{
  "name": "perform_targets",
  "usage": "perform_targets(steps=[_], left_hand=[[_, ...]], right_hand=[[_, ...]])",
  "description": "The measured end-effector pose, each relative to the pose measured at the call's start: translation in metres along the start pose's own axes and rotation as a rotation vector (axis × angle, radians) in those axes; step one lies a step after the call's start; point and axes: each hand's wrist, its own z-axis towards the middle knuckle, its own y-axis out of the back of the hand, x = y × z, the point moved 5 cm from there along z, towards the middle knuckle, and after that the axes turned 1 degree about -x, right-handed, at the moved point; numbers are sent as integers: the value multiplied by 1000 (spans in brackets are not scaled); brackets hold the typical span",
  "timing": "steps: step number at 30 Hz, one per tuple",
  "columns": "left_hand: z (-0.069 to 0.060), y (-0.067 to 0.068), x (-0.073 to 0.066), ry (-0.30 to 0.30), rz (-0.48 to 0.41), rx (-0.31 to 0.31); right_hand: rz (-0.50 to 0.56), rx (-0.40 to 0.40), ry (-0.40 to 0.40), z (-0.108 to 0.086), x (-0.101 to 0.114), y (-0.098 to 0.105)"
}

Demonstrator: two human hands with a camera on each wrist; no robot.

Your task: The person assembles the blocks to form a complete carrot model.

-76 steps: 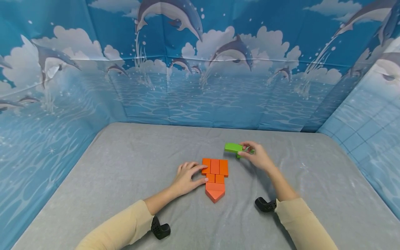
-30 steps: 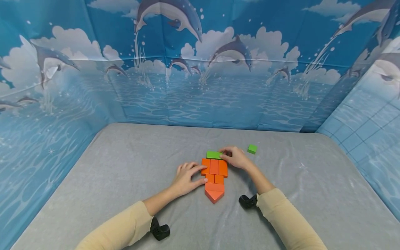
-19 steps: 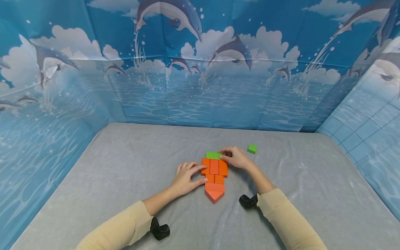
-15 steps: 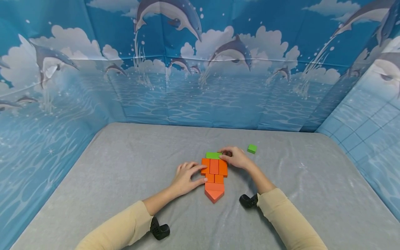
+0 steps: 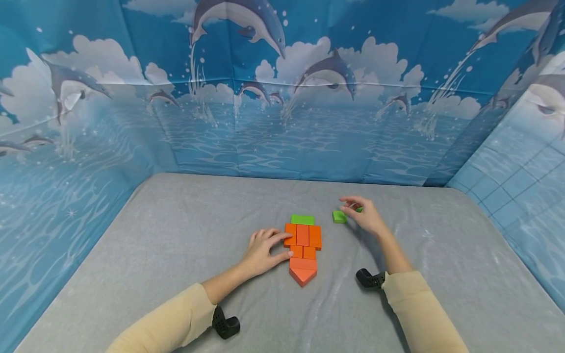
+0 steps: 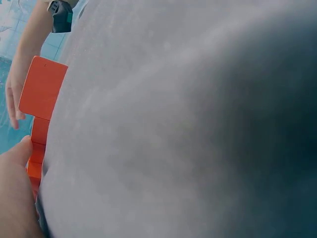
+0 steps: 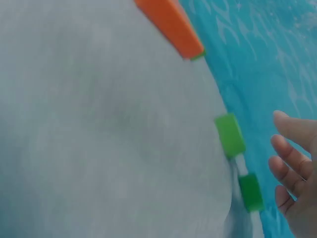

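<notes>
Flat on the grey surface lie orange blocks (image 5: 302, 235): three oblong ones side by side, two small ones nearer, then a pointed block (image 5: 302, 275). An oblong green block (image 5: 302, 219) lies across their far end. My left hand (image 5: 263, 252) rests beside the row, with thumb and index finger touching its left edge. My right hand (image 5: 362, 215) is off to the right with loosely bent, parted fingers and nothing between them. Near it are two small green blocks, one (image 5: 339, 216) left of the fingertips and the other (image 7: 251, 192) partly hidden by the hand in the head view.
A grey cloth covers the table (image 5: 198, 211). Blue curtains (image 5: 273, 137) printed with dolphins stand along the back and both sides. Each wrist carries a black camera mount (image 5: 226, 322).
My right hand brought the oblong green block to the far end of the orange ones and let it go. It has since moved back right, uncovering one small green block. My left hand stayed put.
</notes>
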Motion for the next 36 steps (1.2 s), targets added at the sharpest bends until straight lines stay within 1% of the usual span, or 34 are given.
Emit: perform_targets(steps=[6, 9, 14, 18, 22, 26, 33, 36], left_hand=[[0, 0, 0, 1, -9, 2], [0, -1, 0, 0, -10, 4], [0, -1, 0, 1, -17, 3], [-1, 0, -1, -1, -19, 5], [-1, 0, -1, 2, -19, 9], [-1, 0, -2, 7, -18, 13], [-1, 1, -2, 3, -10, 9], [-1, 1, -3, 4, -9, 8]], right_hand=[[-41, 62, -35, -9, -10, 1], [-71, 82, -37, -11, -13, -1], [-142, 86, -24, -10, -16, -5], [-158, 82, -28, -10, -17, -6], [-170, 60, -34, -11, -15, -7], [-156, 21, -38, -9, -9, -11], [-81, -53, -73, -3, 7, -29], [-66, -72, -91, -2, 13, -37]])
